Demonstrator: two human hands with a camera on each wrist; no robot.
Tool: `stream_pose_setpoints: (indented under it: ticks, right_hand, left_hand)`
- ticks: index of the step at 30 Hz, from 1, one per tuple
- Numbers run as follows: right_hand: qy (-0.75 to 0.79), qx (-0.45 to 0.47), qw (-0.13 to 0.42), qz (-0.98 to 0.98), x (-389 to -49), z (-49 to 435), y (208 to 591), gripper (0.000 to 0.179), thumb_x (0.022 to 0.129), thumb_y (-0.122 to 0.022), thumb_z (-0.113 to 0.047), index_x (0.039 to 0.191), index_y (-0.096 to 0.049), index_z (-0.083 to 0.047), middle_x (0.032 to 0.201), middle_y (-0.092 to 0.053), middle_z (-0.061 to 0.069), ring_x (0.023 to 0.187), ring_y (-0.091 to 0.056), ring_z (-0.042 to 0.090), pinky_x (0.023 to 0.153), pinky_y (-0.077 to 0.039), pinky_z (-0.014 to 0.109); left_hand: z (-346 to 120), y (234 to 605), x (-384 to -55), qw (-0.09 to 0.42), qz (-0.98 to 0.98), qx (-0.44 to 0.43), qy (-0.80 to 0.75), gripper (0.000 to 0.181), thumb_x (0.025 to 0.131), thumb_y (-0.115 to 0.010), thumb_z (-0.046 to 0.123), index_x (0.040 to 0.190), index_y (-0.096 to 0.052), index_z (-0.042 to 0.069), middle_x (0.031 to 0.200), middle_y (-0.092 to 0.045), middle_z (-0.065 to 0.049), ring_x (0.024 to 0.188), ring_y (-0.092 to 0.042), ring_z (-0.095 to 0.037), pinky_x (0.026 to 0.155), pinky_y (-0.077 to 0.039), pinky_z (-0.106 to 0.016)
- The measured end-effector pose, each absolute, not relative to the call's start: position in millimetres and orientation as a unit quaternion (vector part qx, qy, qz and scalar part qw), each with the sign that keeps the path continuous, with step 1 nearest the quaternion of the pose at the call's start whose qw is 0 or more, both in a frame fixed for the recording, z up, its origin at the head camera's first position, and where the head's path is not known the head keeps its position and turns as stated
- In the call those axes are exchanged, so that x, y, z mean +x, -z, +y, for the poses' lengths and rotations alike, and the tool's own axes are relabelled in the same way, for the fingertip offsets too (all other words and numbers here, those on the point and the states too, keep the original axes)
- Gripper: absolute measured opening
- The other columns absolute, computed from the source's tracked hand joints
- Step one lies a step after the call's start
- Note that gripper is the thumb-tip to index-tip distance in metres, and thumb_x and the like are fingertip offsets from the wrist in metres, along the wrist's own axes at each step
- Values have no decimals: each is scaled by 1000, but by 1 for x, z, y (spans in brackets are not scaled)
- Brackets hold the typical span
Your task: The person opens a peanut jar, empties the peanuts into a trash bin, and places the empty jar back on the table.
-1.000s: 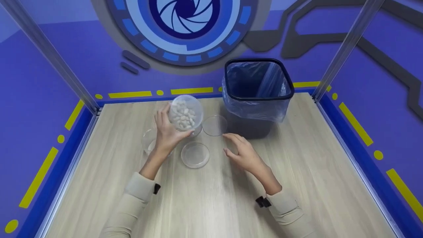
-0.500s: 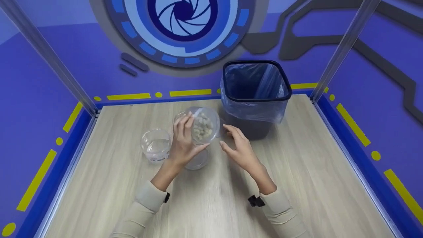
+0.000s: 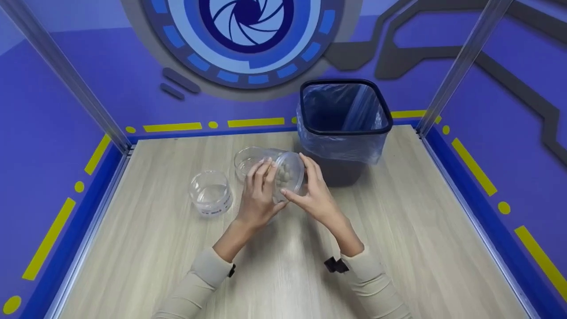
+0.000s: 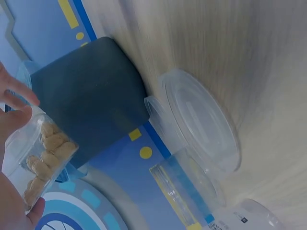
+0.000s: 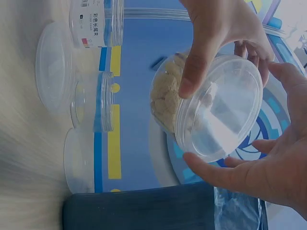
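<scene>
A clear plastic jar [image 5: 165, 91] of tan, lumpy pieces that look like unshelled peanuts [image 4: 50, 148] is held tilted above the table, its translucent lid [image 5: 228, 105] towards the right. My left hand [image 3: 259, 195] grips the jar around its side. With thumb and fingers spread across the lid, my right hand [image 3: 316, 197] holds its rim. The lid is on the jar. Below and left stand two open clear jars, one with a printed label [image 3: 210, 195], the other [image 3: 244, 161] further back and partly behind my left hand.
A dark bin [image 3: 345, 166] with a clear bag liner stands at the back right. One loose lid [image 4: 204, 120] lies on the wooden table [image 3: 146, 230], and another clear disc [image 5: 77, 160] is beside the bin. Blue panels enclose the table's back and sides.
My left hand has carried the jar rightward and turned its lid towards my right hand. The right hand has come to the lid's rim, with its fingers now on it.
</scene>
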State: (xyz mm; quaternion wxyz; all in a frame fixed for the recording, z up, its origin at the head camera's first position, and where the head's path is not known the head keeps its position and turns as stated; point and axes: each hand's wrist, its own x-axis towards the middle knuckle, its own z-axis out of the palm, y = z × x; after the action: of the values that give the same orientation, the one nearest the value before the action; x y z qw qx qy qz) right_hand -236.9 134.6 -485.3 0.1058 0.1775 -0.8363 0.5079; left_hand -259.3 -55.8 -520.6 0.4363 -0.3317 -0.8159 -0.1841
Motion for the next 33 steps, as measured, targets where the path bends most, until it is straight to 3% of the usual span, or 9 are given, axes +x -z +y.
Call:
stream_pose_setpoints:
  ticks: [6, 23, 28, 33]
  right_hand:
    - [-489, 185, 120, -844, -240, 130, 488, 104, 82, -85, -34, 159, -24, -2, 160, -22, 28, 148, -27, 41, 118, -31, 57]
    - [-479, 176, 162, -845, -243, 131, 490, 106, 74, -88, -29, 157, -28, 0, 153, -32, 27, 141, -36, 41, 115, -35, 55]
    - [-475, 169, 169, -847, -245, 134, 492, 104, 72, -88, -29, 155, -32, 0, 150, -36, 27, 138, -39, 40, 114, -38, 54]
    - [-459, 168, 173, -855, -246, 138, 492, 104, 70, -88, -31, 154, -34, -2, 150, -37, 26, 136, -40, 40, 113, -38, 54]
  left_hand:
    - [-52, 524, -257, 442, -814, -329, 182, 111, 56, -100, 37, 143, -45, -4, 144, -49, -24, 131, -46, -41, 113, -41, -49]
    - [-42, 522, -255, 443, -807, -342, 189, 109, 57, -99, 36, 144, -45, -4, 145, -48, -24, 130, -45, -42, 112, -40, -50]
    - [-45, 521, -255, 422, -816, -353, 177, 103, 66, -96, 39, 146, -46, -1, 146, -48, -22, 132, -44, -40, 112, -41, -48]
    - [-52, 520, -255, 386, -826, -370, 179, 104, 64, -97, 30, 149, -43, 3, 150, -44, -20, 134, -41, -38, 114, -40, -45]
